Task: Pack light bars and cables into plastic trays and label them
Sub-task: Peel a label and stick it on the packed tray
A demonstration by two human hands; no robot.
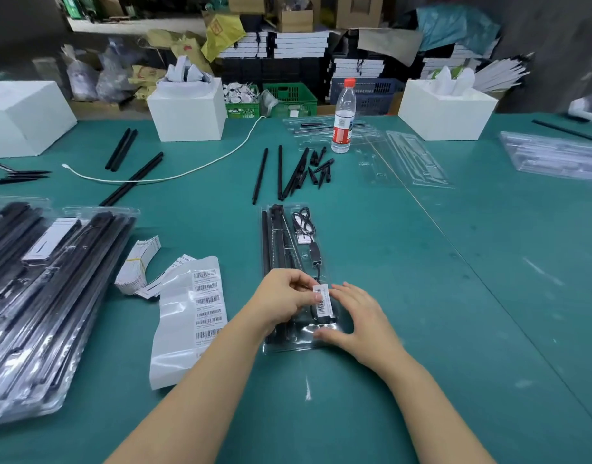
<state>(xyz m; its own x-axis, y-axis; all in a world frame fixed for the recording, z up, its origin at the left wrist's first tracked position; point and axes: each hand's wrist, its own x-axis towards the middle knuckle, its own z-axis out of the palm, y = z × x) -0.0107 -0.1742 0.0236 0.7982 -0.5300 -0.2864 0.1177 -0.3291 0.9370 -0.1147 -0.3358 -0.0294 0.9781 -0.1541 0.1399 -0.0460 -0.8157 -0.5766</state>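
Tray [289,236] with light bars and a cable lies mid-bench [421,296]. Left hand [284,298] pinches a barcode label [323,301] over its near end; right hand [356,321], fingers relaxed, rests on the tray beside it.

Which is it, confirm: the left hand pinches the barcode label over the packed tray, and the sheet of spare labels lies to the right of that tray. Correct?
Wrong on one point: the sheet of spare labels lies to the left of the packed tray, as the head view shows. The left hand does pinch the barcode label over it.
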